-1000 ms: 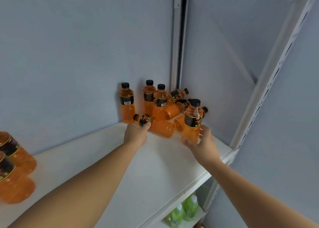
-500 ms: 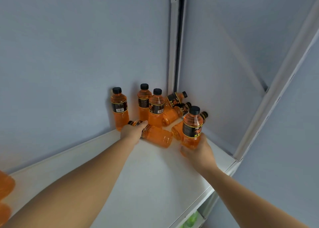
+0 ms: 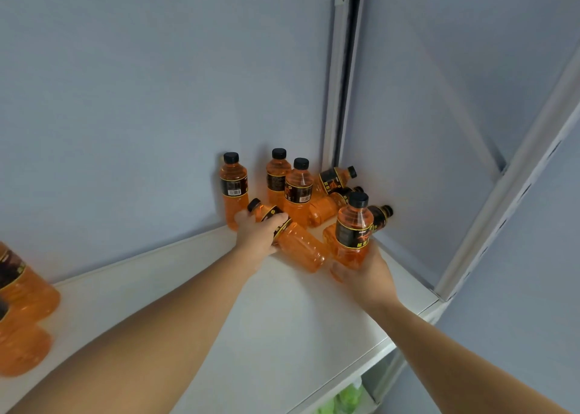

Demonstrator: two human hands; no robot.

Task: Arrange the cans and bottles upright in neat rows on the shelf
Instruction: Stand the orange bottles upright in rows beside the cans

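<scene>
Toppled orange bottle clamped in left fingers; upright black-capped bottle in right fingers.

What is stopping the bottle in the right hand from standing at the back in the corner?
Fallen bottles. The right hand holds its bottle upright, but three bottles lie on their sides in the corner behind it, between it and the wall. They probably need standing up first.

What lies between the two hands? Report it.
In the head view: the toppled bottle, gripped by the left hand, its body reaching toward the right hand and its upright bottle.
</scene>
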